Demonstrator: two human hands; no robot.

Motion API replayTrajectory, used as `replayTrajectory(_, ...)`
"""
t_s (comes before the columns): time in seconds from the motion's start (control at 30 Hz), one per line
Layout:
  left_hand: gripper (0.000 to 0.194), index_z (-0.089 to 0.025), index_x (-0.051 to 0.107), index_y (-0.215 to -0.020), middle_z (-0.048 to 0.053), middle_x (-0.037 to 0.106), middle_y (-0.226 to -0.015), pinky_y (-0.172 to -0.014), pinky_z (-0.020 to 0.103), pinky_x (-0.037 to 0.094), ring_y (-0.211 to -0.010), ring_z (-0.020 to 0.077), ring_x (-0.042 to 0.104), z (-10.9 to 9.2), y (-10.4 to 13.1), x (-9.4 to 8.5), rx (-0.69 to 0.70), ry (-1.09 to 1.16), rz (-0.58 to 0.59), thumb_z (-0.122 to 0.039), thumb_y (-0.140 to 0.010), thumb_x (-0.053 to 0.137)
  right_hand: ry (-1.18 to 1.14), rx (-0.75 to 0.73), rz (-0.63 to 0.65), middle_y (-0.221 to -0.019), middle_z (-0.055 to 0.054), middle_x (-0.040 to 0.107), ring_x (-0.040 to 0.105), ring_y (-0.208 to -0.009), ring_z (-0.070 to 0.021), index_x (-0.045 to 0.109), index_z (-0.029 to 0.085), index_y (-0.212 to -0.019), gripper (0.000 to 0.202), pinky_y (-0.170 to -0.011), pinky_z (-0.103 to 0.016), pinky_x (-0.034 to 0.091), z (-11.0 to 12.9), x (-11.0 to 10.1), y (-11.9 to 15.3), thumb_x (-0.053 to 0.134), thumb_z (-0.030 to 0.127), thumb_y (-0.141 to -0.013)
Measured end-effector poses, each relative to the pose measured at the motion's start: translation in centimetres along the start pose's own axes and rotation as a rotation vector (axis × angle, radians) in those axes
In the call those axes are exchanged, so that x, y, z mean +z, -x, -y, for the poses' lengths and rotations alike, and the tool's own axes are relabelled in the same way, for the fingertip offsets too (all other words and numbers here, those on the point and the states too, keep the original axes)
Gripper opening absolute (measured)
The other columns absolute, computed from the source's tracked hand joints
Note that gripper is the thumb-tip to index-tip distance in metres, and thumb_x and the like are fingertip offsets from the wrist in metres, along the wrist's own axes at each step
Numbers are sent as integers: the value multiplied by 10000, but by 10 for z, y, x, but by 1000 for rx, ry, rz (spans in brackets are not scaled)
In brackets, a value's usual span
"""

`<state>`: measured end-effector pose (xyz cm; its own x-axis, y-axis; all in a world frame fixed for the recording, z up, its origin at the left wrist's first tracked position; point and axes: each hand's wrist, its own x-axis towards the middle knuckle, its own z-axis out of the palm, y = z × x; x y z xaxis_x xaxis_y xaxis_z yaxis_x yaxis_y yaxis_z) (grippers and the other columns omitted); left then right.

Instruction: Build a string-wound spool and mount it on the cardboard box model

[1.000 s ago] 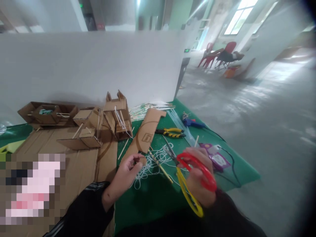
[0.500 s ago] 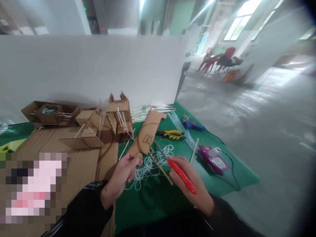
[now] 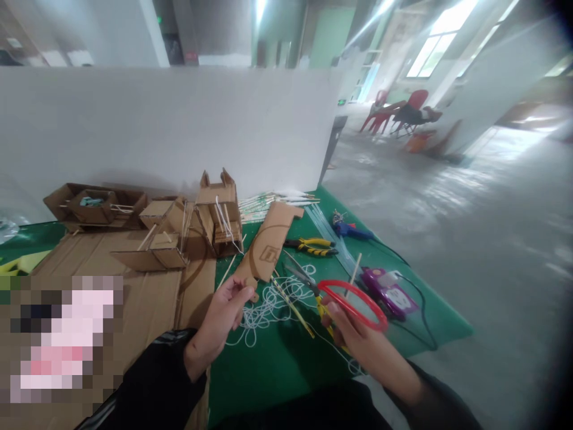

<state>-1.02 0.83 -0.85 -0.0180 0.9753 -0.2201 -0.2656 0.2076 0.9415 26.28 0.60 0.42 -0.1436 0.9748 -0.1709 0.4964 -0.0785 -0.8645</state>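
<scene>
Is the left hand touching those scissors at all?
Apart. The head view shows a plain gap between the left hand and the scissors, with string and green table showing in between.

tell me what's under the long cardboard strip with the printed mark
Green tabletop shows beside the cardboard strip. What lies directly beneath is covered; the left hand hides the strip's near end.

On the table (image 3: 255, 382), most string (image 3: 268, 313) lies left of the scissors (image 3: 316, 288), before the pliers (image 3: 316, 243) and right of cardboard models (image 3: 165, 248).
</scene>
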Motion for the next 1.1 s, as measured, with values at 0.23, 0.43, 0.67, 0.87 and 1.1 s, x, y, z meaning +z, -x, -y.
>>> replayTrajectory(0.23,220,-209,439,-853,-52,656,-792,-299,111,214,-312,-25,298,0,0,0,18,-23,-4,-341,-843,615,-156,56,167,-845,23,572,538,-450,-112,407,254,-1093,305,-471,-284,444,-7,6,1,458,497,-915)
replayTrajectory(0.43,241,-211,439,-847,-103,578,-661,-297,110,189,-301,-24,255,1,0,1,22,-34,-11,-352,-838,633,-172,-27,-105,-988,-76,638,587,-580,-166,532,237,-1073,397,-508,-313,507,-3,10,7,612,536,-824)
replayTrajectory(0.67,250,-223,406,-836,-75,647,-746,-292,111,178,-300,-21,272,0,1,2,11,-18,-28,-349,-828,622,-577,45,-94,-980,-52,685,655,-660,-177,561,241,-1017,391,-669,-346,569,11,1,9,747,481,-771)
replayTrajectory(0.87,256,-216,400,-777,-94,604,-627,-301,111,174,-300,-14,267,-1,0,2,-3,-15,-47,-317,-820,630,-552,-78,-253,-920,-17,660,523,-433,-88,573,254,-1029,308,-406,-246,462,7,-15,4,712,430,-817)
replayTrajectory(1.1,274,-188,422,-748,16,708,-987,-314,129,174,-312,-55,265,-5,3,4,-9,23,51,-311,-811,660,-214,-289,-292,-1027,-61,662,660,-665,-175,649,279,-1117,255,-647,-334,596,25,-21,11,649,364,-876)
